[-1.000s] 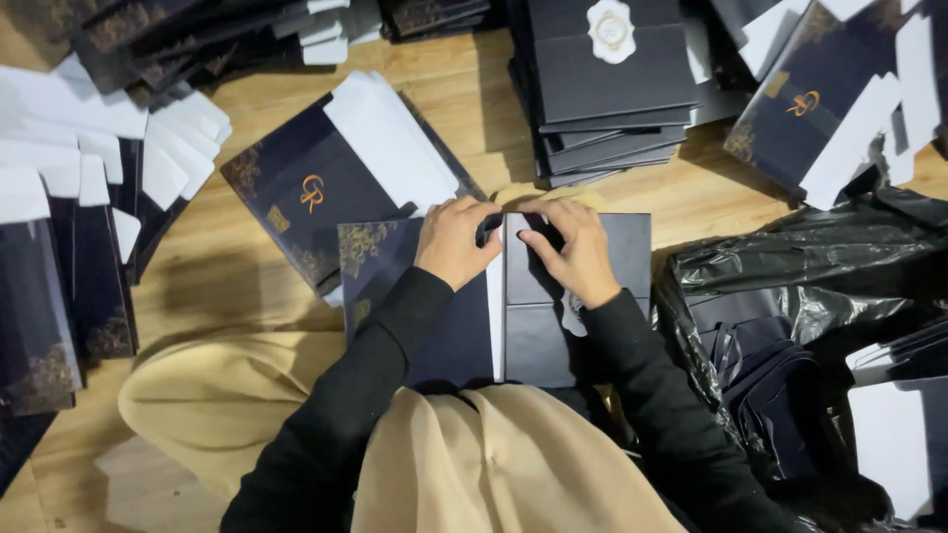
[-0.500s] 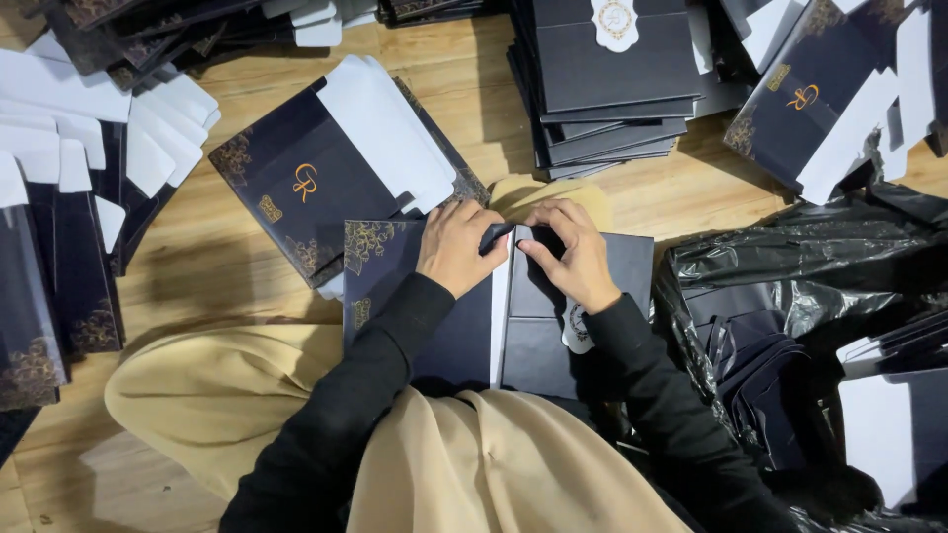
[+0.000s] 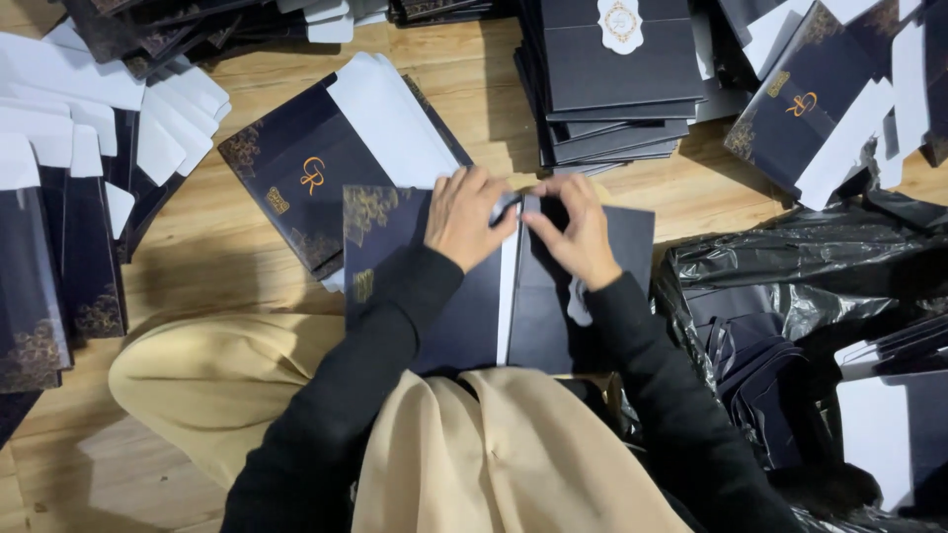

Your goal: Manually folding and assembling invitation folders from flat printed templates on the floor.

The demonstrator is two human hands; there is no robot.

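Navy card with gold floral corners fills the spot in front of my lap: a dark folded card folder lying flat on the pale wooden floor, with a thin white strip showing along its centre line. My left hand rests on the upper edge of the folder's left panel, fingers pressed close together and curled, the tips meeting the top of the centre line. My right hand sits on the right panel, just beside the left hand, thumb and forefinger pinched on a small dark flap at the folder's top edge; the two hands nearly touch there. Just beyond the folder, to its upper left and partly tucked under it, lies a navy envelope with a gold monogram and an open white flap. Straight beyond the folder stands a stack of matt black folders, the top one carrying a white scalloped seal. Well left of the folder, a fanned row of dark envelopes with white flaps spreads over the floor. Right of the folder sits crumpled black plastic sheeting, and above that another navy monogrammed envelope.
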